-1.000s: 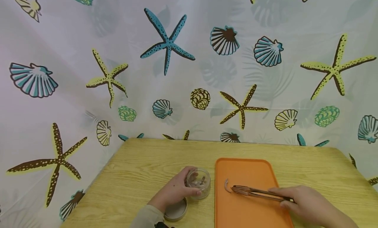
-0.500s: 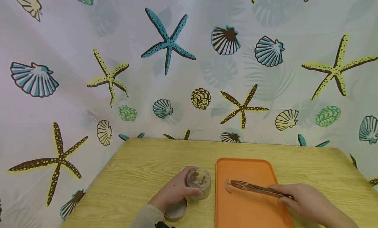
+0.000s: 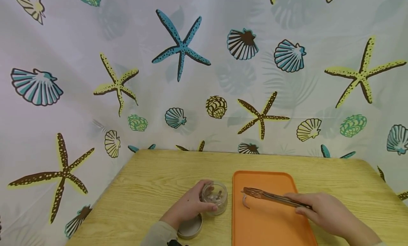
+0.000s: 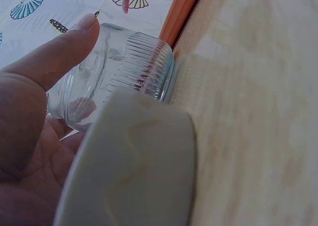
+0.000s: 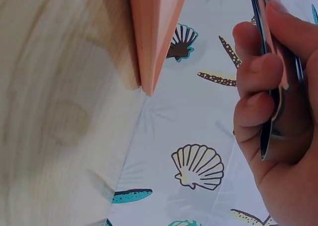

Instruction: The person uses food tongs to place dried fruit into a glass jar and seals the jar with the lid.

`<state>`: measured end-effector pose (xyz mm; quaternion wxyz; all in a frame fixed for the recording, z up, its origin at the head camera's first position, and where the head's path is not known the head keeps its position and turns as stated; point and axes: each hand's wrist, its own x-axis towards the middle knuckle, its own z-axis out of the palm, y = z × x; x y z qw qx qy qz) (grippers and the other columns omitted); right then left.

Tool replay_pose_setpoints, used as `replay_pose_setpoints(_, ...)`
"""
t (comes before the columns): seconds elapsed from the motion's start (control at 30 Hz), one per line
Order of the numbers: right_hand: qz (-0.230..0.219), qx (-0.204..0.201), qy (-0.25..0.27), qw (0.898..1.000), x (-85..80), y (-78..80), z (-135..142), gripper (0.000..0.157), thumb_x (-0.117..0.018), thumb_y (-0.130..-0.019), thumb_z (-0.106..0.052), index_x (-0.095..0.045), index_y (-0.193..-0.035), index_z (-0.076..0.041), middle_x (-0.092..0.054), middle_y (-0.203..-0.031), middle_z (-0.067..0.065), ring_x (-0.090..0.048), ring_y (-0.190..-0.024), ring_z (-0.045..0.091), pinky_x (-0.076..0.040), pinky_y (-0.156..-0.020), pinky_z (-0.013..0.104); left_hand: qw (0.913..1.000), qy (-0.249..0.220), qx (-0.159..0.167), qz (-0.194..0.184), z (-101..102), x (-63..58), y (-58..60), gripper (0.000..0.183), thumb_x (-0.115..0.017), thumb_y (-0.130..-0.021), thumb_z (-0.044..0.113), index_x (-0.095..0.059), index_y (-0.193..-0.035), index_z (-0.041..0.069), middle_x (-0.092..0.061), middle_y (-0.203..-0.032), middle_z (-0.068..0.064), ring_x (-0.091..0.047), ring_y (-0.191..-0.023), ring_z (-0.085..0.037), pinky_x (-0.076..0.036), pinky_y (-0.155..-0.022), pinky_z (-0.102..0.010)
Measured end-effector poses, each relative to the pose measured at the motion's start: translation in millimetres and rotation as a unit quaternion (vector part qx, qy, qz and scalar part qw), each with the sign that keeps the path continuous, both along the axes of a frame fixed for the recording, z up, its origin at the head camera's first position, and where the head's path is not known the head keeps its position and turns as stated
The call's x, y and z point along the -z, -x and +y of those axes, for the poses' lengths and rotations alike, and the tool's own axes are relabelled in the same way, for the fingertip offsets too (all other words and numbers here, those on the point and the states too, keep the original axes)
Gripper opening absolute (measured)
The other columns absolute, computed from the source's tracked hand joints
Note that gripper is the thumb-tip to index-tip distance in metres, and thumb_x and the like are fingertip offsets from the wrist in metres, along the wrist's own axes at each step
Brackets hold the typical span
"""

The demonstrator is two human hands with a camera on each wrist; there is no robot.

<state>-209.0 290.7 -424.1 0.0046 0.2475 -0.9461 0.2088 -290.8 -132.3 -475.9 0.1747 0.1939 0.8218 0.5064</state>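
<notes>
Metal tongs [image 3: 276,198]: slotted tips sit farther toward 11 o'clock than a second ago, the right hand [image 3: 328,214] edging along with them.
Right hand: fingers and thumb clasp the handle, tips aimed between 9 and 10 o'clock.
Curved strip [image 3: 244,200]: lies on the 10 o'clock side of the orange tray [image 3: 271,221], its far end at the tips; contact cannot be told. Probably light and limp, perhaps slippery; mid-curve looks the surest place to pinch.
Glass jar [image 3: 220,206]: stands uncapped at the strip's 9 o'clock, small pieces [image 3: 218,195] inside. Likely stiff, slick and breakable, best held around the body.
Left hand [image 3: 191,205]: thumb and fingers wrap the jar.
Round lid [image 3: 190,228]: rests on the wood-grain table [image 3: 165,178], toward the jar's 7 o'clock.
</notes>
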Motion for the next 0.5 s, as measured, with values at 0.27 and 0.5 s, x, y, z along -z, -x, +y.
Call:
replay_pose_setpoints(0.27,0.017,-0.001,0.013,1.0,-6.4,1.2,-10,0.048,-0.059,-0.097,-0.055,-0.065,-0.138,-0.03,-0.065,-0.093,-0.022,-0.047,-0.064,-0.001,-0.04,-0.058,0.026,1.0,-0.001,-0.001,0.001,1,0.0,-1.3,0.084,-0.083,-0.085,0.041,-0.039,-0.153,0.021,-0.051,-0.148,-0.009,-0.048,-0.135,-0.03,-0.039,-0.106,-0.055)
replay_pose_setpoints(0.5,0.056,-0.007,0.008,0.998,-12.4,2.2,-22,0.045,-0.062,-0.097,-0.049,-0.065,-0.138,-0.032,-0.061,-0.086,-0.025,-0.045,-0.064,-0.001,-0.039,-0.06,0.026,1.0,0.003,-0.003,0.0,1,-0.9,-1.5,0.084,-0.083,-0.085,0.042,-0.038,-0.153,0.022,-0.05,-0.149,-0.008,-0.048,-0.135,-0.03,-0.039,-0.105,-0.055)
